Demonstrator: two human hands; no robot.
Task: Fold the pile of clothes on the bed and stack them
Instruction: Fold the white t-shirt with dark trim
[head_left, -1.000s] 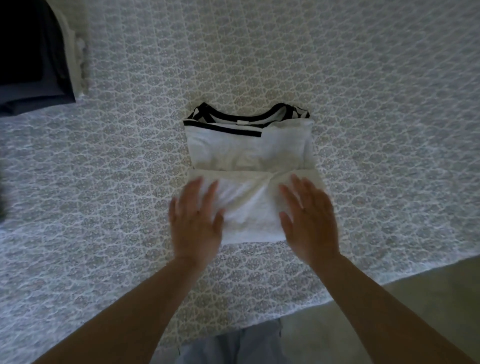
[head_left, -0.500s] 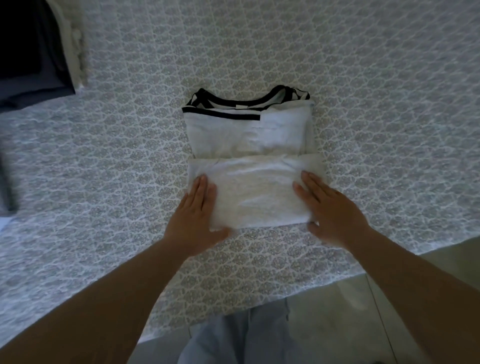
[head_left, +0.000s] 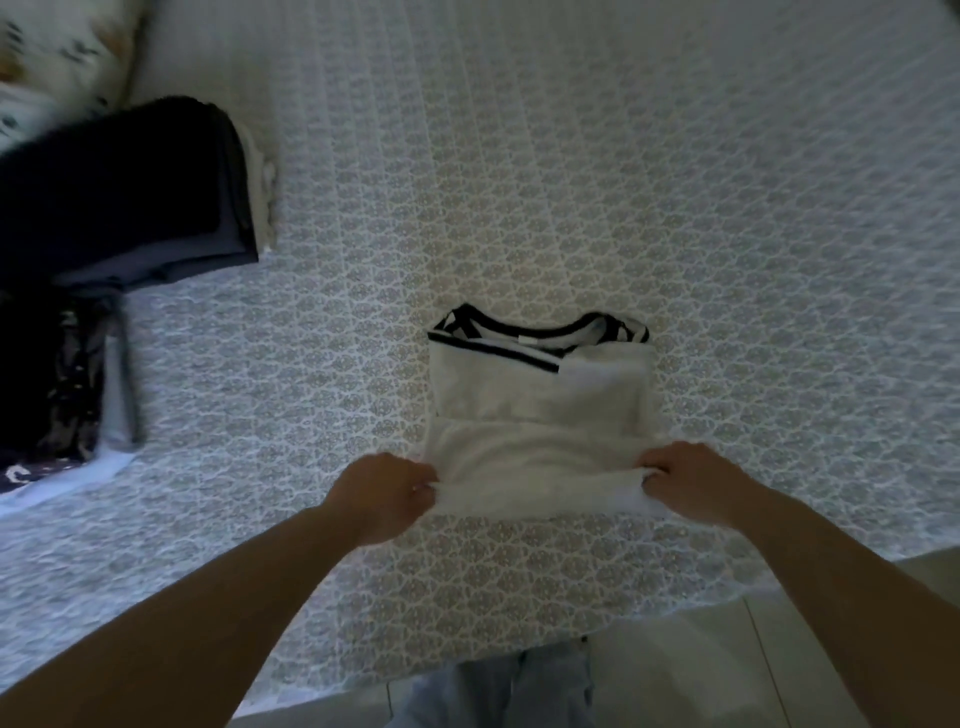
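A white shirt (head_left: 540, 410) with a black-trimmed collar lies partly folded on the patterned bedspread (head_left: 571, 208), its lower part doubled up toward the collar. My left hand (head_left: 384, 493) pinches the folded near edge at its left corner. My right hand (head_left: 685, 480) pinches the same edge at its right corner. Both hands have curled fingers, and the near edge is lifted slightly off the bed.
A stack of dark folded clothes (head_left: 119, 192) lies at the far left of the bed. In front of it sits another dark, patterned garment (head_left: 57, 384) on a pale one. A floral pillow (head_left: 57, 57) shows at the top left. The bed's near edge runs just below my forearms.
Both hands were pressing flat on the folded lower part; now they have slid to its outer corners and pinch the near edge. The view has shifted, showing more of the dark stack at left.
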